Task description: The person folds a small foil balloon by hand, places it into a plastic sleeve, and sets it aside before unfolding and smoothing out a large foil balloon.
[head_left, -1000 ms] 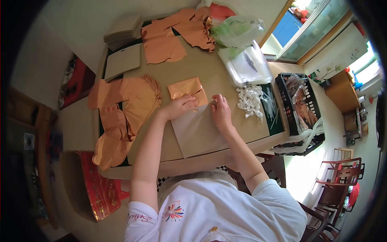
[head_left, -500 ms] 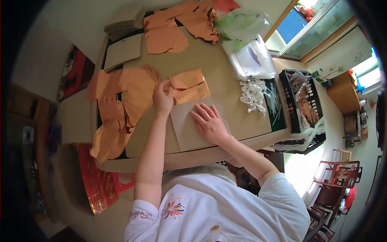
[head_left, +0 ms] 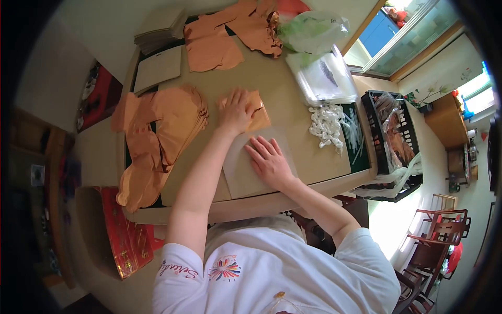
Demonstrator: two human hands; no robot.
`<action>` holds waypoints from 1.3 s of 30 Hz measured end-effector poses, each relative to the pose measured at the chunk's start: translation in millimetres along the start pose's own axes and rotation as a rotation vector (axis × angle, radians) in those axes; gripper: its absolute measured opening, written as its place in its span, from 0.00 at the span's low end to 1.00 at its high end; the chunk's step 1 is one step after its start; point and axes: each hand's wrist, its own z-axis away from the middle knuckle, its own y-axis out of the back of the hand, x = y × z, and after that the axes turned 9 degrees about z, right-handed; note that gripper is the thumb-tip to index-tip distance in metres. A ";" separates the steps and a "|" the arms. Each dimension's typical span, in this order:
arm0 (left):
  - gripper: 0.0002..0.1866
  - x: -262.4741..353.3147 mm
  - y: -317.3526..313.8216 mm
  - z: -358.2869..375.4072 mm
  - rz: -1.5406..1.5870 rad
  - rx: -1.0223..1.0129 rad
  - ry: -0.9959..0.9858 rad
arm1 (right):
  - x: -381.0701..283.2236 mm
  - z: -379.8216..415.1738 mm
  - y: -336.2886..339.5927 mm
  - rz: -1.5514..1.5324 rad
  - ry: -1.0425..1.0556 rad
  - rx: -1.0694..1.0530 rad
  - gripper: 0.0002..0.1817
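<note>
Moved left hand (head_left: 235, 111) from left edge onto top of folded copper-coloured foil (head_left: 258, 121), fairly outstretched; kept right hand (head_left: 271, 162) flat and slightly splayed on pale sheet (head_left: 242, 175)

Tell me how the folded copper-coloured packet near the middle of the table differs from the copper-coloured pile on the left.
Size: the packet is much smaller than the pile.
Shape: the packet is folded into a compact, straight-edged block, while the pile spreads out in overlapping layers with curved edges.
Contact: the left hand partly covers the packet; no hand is on the pile.
Shared: both are copper-coloured and lie on the table.
</note>
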 end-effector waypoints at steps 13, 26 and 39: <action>0.40 35.0 -2.6 -3.2 -0.138 -0.127 0.156 | -0.2 -0.2 1.9 -0.009 -0.009 -0.004 0.24; 0.43 43.4 -0.6 -3.0 -0.143 -0.125 0.204 | -1.3 0.5 0.8 -0.013 -0.011 0.007 0.24; 0.24 -33.5 15.3 10.8 0.469 0.375 0.333 | -1.5 0.1 3.3 -0.035 -0.020 -0.012 0.24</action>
